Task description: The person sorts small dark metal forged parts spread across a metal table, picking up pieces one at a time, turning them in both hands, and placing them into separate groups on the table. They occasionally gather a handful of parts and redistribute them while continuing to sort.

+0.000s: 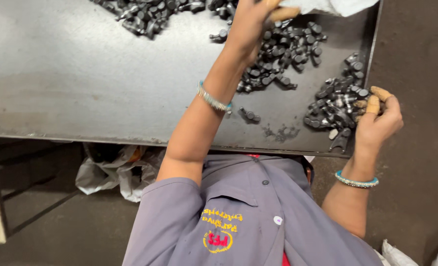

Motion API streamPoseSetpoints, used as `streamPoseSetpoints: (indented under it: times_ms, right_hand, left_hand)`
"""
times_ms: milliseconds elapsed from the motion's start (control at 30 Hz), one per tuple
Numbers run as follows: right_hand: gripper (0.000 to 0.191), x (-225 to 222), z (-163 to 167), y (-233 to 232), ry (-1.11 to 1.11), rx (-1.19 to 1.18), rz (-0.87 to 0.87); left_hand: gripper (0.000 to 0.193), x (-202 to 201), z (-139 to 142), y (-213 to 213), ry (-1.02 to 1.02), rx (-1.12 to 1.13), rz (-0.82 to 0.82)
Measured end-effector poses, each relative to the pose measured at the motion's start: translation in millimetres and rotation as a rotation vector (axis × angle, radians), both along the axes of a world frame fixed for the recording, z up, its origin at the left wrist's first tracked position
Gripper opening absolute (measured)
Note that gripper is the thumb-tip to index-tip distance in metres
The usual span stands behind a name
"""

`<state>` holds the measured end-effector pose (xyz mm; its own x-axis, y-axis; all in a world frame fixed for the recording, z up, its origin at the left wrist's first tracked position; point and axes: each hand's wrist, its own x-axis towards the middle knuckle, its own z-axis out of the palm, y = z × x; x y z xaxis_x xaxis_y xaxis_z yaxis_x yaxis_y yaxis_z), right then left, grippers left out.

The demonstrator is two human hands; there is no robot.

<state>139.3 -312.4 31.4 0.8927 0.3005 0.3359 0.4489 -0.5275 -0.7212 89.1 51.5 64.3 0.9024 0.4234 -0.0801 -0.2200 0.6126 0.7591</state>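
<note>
Overhead, by part:
Left hand (251,22): curled among dark metal parts (283,54) on the steel table (81,83), grip unclear.
Right hand (379,118): fingers bent, cupping a small parts pile (334,106) at the table's edge.

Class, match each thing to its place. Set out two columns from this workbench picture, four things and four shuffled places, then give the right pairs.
1 left hand
2 right hand
3 crumpled plastic bag
4 white cloth

A on the floor below the metal table
B at the table's right edge, by the small pile of metal parts
C at the table's far end, top of the picture
D over the middle pile of metal parts

Pairs: 1-D, 2-B, 3-A, 4-C
</note>
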Motion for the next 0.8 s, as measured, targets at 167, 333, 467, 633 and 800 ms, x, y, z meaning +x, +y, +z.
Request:
streamPoseSetpoints:
  times_ms: [167,333,467,633,800]
  right_hand:
    - [0.014,-5,-1,5,-0.091,-0.101,-0.035]
    - [0.019,-13,21,12,-0.139,-0.285,0.04]
    - [0.019,-24,40,29,-0.364,-0.353,0.149]
    - [0.02,-63,56,68,-0.061,-0.255,0.188]
    - [0.047,-114,30,129,-0.066,-0.327,0.6]
  left_hand:
    - [0.039,-86,-20,-1,0.08,0.26,0.073]
    - [0.033,-156,-25,-1,0.392,0.613,0.166]
    - [0.038,-189,-28,-4,0.503,0.863,0.183]
    - [0.066,-209,-31,-22,0.524,0.875,0.082]
    - [0.071,-198,-30,-40,0.58,0.85,0.031]
